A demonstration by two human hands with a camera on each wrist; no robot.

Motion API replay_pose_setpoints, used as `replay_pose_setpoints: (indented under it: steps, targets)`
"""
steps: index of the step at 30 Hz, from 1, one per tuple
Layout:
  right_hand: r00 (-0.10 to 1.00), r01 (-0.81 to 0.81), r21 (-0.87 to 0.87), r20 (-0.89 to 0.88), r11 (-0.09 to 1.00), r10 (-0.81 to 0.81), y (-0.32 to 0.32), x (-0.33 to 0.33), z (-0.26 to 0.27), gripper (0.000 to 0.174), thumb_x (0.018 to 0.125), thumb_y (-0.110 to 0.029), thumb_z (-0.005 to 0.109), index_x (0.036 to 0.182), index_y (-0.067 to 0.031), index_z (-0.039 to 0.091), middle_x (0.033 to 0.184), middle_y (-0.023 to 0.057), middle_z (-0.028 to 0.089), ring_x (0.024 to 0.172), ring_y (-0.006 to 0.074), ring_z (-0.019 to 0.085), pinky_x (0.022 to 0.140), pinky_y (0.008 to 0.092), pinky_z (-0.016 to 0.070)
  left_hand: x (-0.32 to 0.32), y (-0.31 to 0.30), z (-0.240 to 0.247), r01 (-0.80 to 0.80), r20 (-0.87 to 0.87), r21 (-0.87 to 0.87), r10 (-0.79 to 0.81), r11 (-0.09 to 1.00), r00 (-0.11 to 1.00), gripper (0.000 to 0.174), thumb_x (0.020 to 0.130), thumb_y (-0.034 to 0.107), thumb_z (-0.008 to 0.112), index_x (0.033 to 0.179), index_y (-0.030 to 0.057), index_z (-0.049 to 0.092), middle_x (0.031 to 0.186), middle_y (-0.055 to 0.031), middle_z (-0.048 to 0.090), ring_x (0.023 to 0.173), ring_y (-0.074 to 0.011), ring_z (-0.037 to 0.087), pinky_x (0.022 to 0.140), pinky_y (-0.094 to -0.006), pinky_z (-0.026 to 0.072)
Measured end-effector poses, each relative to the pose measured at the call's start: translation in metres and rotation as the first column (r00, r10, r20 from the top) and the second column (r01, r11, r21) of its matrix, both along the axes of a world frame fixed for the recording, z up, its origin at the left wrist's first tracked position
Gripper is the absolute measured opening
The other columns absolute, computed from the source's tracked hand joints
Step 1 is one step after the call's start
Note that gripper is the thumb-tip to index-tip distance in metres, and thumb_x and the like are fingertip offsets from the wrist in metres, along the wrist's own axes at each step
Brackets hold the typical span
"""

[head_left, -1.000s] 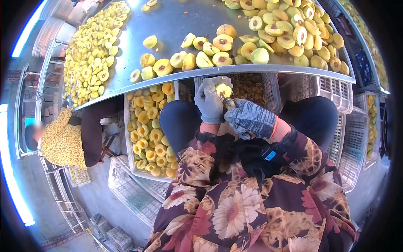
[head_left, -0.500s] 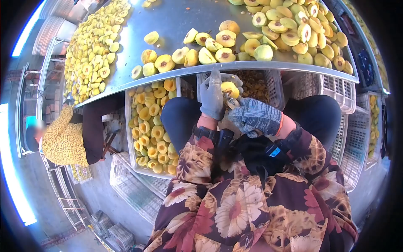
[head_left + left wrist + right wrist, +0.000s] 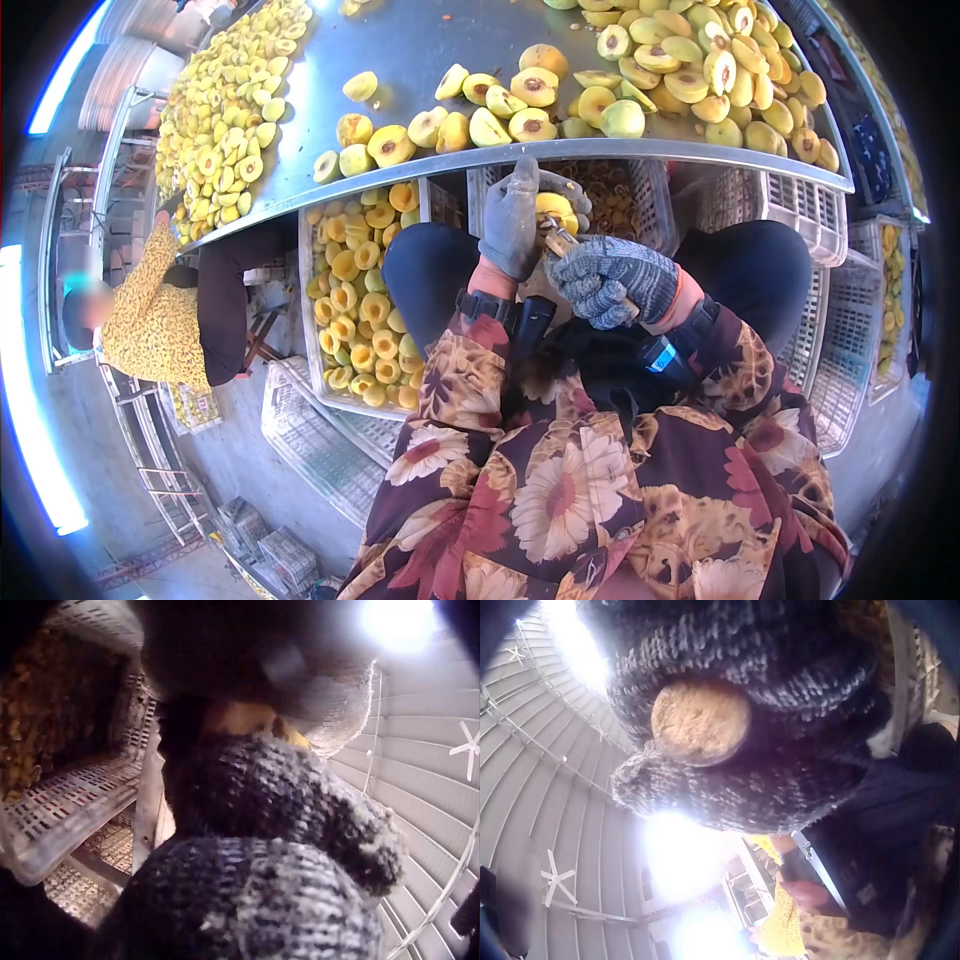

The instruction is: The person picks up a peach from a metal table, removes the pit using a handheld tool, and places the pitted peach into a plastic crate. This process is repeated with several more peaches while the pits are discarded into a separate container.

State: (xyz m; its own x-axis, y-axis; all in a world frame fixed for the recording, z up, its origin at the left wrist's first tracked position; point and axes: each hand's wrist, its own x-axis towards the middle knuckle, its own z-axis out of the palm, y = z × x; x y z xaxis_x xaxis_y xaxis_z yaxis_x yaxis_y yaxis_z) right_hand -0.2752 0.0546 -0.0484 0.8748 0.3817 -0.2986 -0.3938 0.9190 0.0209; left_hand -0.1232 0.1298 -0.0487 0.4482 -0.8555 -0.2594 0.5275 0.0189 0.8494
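In the head view my gloved left hand (image 3: pixel 512 222) holds a yellow peach half (image 3: pixel 553 210) over a crate at the table's front edge, its thumb pointing up. My right hand (image 3: pixel 612 282), in a dark knitted glove, grips a pitting tool (image 3: pixel 560 241) whose metal end meets the fruit. The round butt of its wooden handle (image 3: pixel 700 722) pokes out of the fist in the right wrist view. In the left wrist view knitted fingers (image 3: pixel 270 780) cover most of the peach half, and the tool's tip is hidden there.
Peach halves (image 3: pixel 690 75) lie heaped on the metal table (image 3: pixel 400 60), with several near its front edge. A crate of hollowed halves (image 3: pixel 365 310) stands left of my knees. Below my hands is a crate (image 3: pixel 655 205) of brown bits. Another person (image 3: pixel 150 330) sits at left.
My left thumb has straightened upward and the peach half has turned in the fingers. Both hands have shifted slightly right. The tool stays at the fruit. The person at left has raised an arm.
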Motion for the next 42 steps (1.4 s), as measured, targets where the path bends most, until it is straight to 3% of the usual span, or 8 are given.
replay_pose_setpoints:
  steps: [6,9,15,23,29,33,35,42]
  targets:
    - [0.993,0.1,-0.513,0.101,0.852,-0.056,0.005,-0.005,0.006,0.013,0.089,-0.014,0.056,0.088,-0.0014,0.058,0.064,0.0007,0.052,0.048,0.011,0.048,0.043,0.0256,0.0385,-0.006,-0.002,-0.012,-0.098,-0.032,0.014,0.098,0.995,0.995,0.072,0.092,0.064,0.03,0.086,-0.0025,0.058,0.076,-0.0176,0.064,0.058,-0.0248,0.063,0.055,-0.0325,0.055]
    - [0.992,-0.124,-0.986,-0.123,0.115,0.018,0.009,0.01,0.02,0.02,0.086,-0.017,0.058,0.093,0.0018,0.057,0.063,0.0045,0.052,0.052,0.0128,0.051,0.046,0.0276,0.0412,-0.007,-0.005,-0.014,-0.11,-0.018,0.058,0.111,0.992,0.994,0.075,0.092,0.065,0.024,0.087,-0.0015,0.058,0.076,-0.0159,0.063,0.058,-0.0233,0.063,0.055,-0.0314,0.0547]
    - [0.993,-0.107,-0.754,-0.111,-0.648,-0.034,0.018,0.018,-0.01,0.034,0.082,-0.022,0.06,0.106,0.0014,0.054,0.088,0.0233,0.064,0.08,0.0394,0.063,0.068,0.0467,0.0496,-0.012,-0.01,-0.016,-0.229,0.042,0.084,0.226,0.97,0.973,0.071,0.093,0.064,0.026,0.085,0.0016,0.058,0.072,-0.0111,0.062,0.063,-0.0191,0.062,0.059,-0.0288,0.0533]
    - [0.981,-0.188,-0.357,-0.016,-0.915,-0.196,0.011,0.008,-0.016,0.03,0.086,-0.02,0.052,0.109,-0.0013,0.052,0.085,0.0184,0.063,0.072,0.0343,0.064,0.059,0.0447,0.0504,-0.008,-0.005,-0.005,-0.39,-0.239,0.177,0.424,0.904,0.874,0.067,0.093,0.063,0.029,0.091,0.0023,0.057,0.079,-0.0128,0.064,0.07,-0.0249,0.063,0.065,-0.0353,0.054]
    - [0.923,-0.288,-0.643,0.01,-0.71,-0.385,-0.009,0.008,-0.018,0.026,0.085,-0.021,0.054,0.107,-0.0078,0.055,0.09,0.0213,0.064,0.081,0.0372,0.063,0.067,0.0453,0.0504,0.009,0.045,0.019,-0.341,-0.393,0.046,0.331,0.939,0.858,0.063,0.091,0.064,0.035,0.098,0.0046,0.056,0.088,-0.0106,0.064,0.08,-0.0273,0.064,0.069,-0.039,0.0548]
    - [0.852,-0.27,-0.434,-0.524,-0.86,-0.003,-0.073,-0.017,-0.129,0.031,0.081,-0.018,0.051,0.106,-0.0043,0.064,0.101,0.025,0.063,0.095,0.0402,0.061,0.083,0.0455,0.0491,0.05,0.133,0.038,-0.474,-0.549,-0.136,0.333,0.87,0.767,0.045,0.091,0.048,0.05,0.104,0.0052,0.056,0.094,-0.0115,0.064,0.086,-0.0277,0.063,0.076,-0.041,0.0523]
    - [0.821,-0.324,-0.407,-0.57,-0.854,-0.04,-0.067,-0.009,-0.124,0.029,0.08,-0.019,0.055,0.102,-0.002,0.063,0.097,0.0297,0.061,0.094,0.0427,0.059,0.08,0.0474,0.0482,0.082,0.219,0.028,-0.449,-0.229,-0.256,0.397,0.856,0.889,0.036,0.089,0.028,0.051,0.11,-0.0003,0.054,0.104,-0.0165,0.06,0.094,-0.0287,0.06,0.075,-0.0329,0.0525]
    - [0.818,-0.234,-0.362,-0.575,-0.902,0.019,-0.05,-0.01,-0.149,0.043,0.081,-0.028,0.061,0.112,0.0018,0.055,0.103,0.0308,0.059,0.098,0.0439,0.057,0.085,0.0469,0.0469,0.072,0.427,-0.032,-0.834,0.265,0.234,0.793,0.5,0.549,0.03,0.076,0.001,0.051,0.106,-0.0023,0.055,0.101,-0.0113,0.059,0.093,-0.0235,0.061,0.081,-0.0337,0.0545]
